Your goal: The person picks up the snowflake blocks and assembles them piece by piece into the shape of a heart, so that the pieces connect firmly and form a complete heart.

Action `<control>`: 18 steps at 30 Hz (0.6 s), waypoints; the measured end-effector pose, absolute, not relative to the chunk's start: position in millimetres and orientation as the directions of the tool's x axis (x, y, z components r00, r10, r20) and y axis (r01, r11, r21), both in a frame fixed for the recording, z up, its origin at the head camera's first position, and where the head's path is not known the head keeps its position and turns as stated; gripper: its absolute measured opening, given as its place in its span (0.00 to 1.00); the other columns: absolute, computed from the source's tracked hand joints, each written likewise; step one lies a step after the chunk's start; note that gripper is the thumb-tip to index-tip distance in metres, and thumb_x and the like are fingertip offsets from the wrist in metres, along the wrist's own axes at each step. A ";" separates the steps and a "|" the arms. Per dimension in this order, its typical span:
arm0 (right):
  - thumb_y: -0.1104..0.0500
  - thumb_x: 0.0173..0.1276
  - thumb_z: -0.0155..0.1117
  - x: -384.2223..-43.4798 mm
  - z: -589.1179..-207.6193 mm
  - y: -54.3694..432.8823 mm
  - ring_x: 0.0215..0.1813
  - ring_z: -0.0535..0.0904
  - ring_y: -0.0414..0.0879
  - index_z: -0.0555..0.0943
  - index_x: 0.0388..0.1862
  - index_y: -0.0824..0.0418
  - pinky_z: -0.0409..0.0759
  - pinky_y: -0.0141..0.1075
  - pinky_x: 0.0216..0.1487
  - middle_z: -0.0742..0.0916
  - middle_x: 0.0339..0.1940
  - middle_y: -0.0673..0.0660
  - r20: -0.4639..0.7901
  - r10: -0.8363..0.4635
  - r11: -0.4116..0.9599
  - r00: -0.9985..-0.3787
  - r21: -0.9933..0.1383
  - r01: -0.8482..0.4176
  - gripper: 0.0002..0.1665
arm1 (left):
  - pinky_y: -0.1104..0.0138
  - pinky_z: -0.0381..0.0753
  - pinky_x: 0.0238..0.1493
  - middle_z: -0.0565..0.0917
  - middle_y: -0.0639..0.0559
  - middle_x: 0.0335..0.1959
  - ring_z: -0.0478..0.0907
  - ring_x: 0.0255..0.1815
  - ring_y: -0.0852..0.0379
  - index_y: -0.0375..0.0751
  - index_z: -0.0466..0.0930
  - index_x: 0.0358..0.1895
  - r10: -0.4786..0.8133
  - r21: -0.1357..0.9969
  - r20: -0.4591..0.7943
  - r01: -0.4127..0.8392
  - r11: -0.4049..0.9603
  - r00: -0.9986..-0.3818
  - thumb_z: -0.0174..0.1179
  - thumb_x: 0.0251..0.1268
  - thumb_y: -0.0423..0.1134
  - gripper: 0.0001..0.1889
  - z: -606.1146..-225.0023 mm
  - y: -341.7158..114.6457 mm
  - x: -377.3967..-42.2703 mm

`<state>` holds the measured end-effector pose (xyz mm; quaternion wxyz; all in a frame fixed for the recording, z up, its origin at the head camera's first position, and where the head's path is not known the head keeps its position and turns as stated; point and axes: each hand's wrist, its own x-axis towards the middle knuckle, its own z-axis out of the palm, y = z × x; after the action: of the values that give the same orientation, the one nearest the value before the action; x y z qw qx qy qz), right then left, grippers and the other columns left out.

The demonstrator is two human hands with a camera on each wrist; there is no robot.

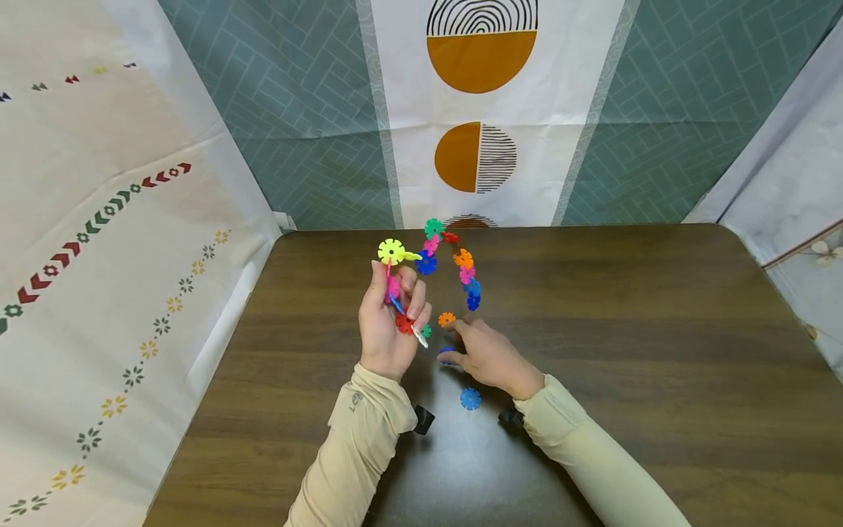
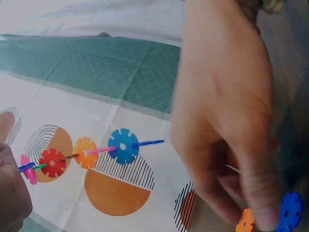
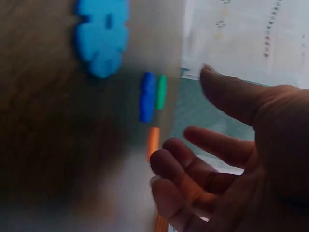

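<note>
My left hand [image 1: 384, 340] is raised over the table and grips a chain of slotted, flower-shaped plastic discs. From a yellow disc [image 1: 391, 252] the chain loops right through a dark blue disc [image 1: 426, 262] and a green disc [image 1: 434, 228], then hangs down to blue ones. A red disc [image 1: 404, 323] shows beside the palm. My right hand [image 1: 494, 357] reaches low over loose discs, thumb and fingers spread apart with nothing between them in the right wrist view. Its fingertips are close to an orange disc [image 1: 446, 319] and a dark blue disc [image 3: 147, 96].
Nearer my body, a light blue disc [image 1: 470, 399] lies on the brown wooden table [image 1: 626, 329]. A loose green disc [image 3: 161, 92] lies beyond the dark blue one. Black wrist devices [image 1: 424, 420] sit under both sleeves. Patterned cloth [image 1: 316, 110] hangs behind the table.
</note>
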<state>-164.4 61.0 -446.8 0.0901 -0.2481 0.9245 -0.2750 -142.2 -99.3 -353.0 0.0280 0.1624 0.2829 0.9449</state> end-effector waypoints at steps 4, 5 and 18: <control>0.43 0.59 0.72 -166.9 -454.1 57.8 0.35 0.73 0.46 0.81 0.55 0.60 0.80 0.41 0.39 0.79 0.41 0.55 -0.032 -0.531 0.754 -0.847 -0.474 -0.455 0.31 | 0.74 0.65 0.12 0.65 0.53 0.20 0.53 0.14 0.58 0.40 0.66 0.28 0.164 0.508 0.295 0.009 -0.861 -0.941 0.32 0.75 0.63 0.30 -353.0 -99.9 -142.2; 0.44 0.59 0.72 -167.3 -455.3 57.6 0.35 0.72 0.46 0.82 0.54 0.60 0.80 0.41 0.39 0.78 0.40 0.55 -0.022 -0.534 0.753 -0.845 -0.466 -0.464 0.29 | 0.74 0.65 0.12 0.64 0.53 0.18 0.53 0.13 0.58 0.40 0.65 0.27 0.172 0.503 0.295 -0.001 -0.864 -0.940 0.32 0.74 0.65 0.31 -352.9 -99.9 -142.4; 0.54 0.61 0.72 -170.5 -458.3 63.3 0.37 0.72 0.45 0.80 0.46 0.61 0.77 0.39 0.41 0.78 0.36 0.52 -0.076 -0.534 0.750 -0.842 -0.501 -0.431 0.18 | 0.72 0.67 0.13 0.68 0.52 0.27 0.53 0.17 0.57 0.39 0.64 0.36 0.200 0.436 0.289 -0.058 -0.898 -0.936 0.29 0.79 0.49 0.20 -353.2 -101.6 -140.9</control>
<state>-170.5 63.3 -458.3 0.1078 -0.2597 0.9293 -0.2396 -140.9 -101.6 -353.2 0.0671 0.1653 0.2157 0.9600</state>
